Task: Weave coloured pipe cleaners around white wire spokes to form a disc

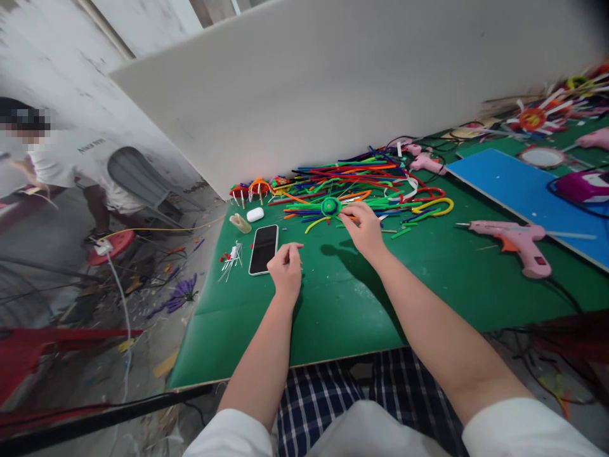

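Observation:
Between the thumb and fingertips of my right hand [365,230] is a round coil of green and blue pipe cleaner [330,206], held over the table in front of the pile. My left hand [286,268] rests loosely closed beside a smartphone [264,250] with a dark screen, one finger pointing right; nothing shows in it. Behind the coil lies a heap of coloured pipe cleaners [333,172], mostly green, red, blue and orange. A bent yellow pipe cleaner [434,206] lies to the right of my right hand.
A pink glue gun [516,241] lies at right by a blue board [533,197]. A white earbud case [255,214], a beige clip-like piece [240,223] and thin white sticks [231,260] are at left. A pale partition [304,89] stands behind. Another person [71,158] sits at far left.

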Available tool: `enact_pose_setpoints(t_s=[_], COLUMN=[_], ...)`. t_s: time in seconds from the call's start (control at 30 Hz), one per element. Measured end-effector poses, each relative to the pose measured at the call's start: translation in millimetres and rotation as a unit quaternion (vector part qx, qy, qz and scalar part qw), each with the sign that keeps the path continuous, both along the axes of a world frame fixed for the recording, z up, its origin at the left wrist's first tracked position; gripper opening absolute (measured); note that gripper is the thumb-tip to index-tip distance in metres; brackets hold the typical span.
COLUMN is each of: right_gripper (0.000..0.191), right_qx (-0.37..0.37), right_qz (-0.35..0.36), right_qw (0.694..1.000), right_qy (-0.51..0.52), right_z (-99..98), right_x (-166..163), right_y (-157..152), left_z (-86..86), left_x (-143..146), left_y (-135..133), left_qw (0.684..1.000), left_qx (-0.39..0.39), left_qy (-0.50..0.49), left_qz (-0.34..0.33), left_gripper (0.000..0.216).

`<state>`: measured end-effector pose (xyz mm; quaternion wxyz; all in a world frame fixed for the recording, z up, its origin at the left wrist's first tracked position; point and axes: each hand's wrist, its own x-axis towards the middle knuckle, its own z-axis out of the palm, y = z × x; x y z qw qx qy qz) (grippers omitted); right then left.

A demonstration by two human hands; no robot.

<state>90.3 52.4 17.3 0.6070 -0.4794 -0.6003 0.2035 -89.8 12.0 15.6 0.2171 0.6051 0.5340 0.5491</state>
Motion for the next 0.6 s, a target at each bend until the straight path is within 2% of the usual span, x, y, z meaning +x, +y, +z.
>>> enact_pose_setpoints(t_s=[0.33, 0.43, 0.6], right_gripper=[0.014, 0.014, 0.014], right_qx=[0.017, 0.017, 0.006], right_qz=[0.061, 0.085, 0.1], right_qw=[0.998, 0.996, 0.995], right_qy=[0.0, -0.001, -0.025], right_z=[-3.0, -1.5, 0.5], right_x=[1.1, 0.9, -1.3], right_y=[4.2, 3.1, -0.1], left_z=[2.2, 0.3, -0.6], left_x=[-2.4, -2.4, 2.0], left_y=[5.9, 6.6, 5.7], left_qw=[0.997, 0.997, 0.999], left_qx=[0.014, 0.017, 0.03], left_qy=[-0.054, -0.057, 0.044], left_qz=[0.048, 0.042, -0.005], left_gripper=[0.029, 0.029, 0.022])
